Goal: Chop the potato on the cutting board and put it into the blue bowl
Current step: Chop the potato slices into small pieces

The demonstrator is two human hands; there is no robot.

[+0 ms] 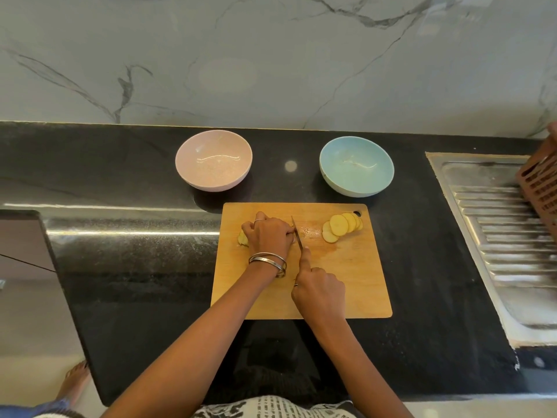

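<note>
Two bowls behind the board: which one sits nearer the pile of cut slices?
The blue bowl, behind the board's right end, just beyond the slices. The pink bowl sits off to the left.

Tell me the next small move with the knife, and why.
Probably press the knife down for another slice: its blade sits beside the left hand holding the uncut potato, slices are already stacked on the board, and the blue bowl looks empty.

The blue bowl (357,165) is pale sky blue, the bowl beside it (213,159) a soft speckled pink. The cutting board (346,285) is honey-yellow wood; the potato slices (342,227) are pale yellow with tan rims. The countertop (135,282) is flecked black, the wall (271,55) grey-white marble with dark veins. The bangles (268,260) are silver, the basket (539,188) is reddish brown.
</note>
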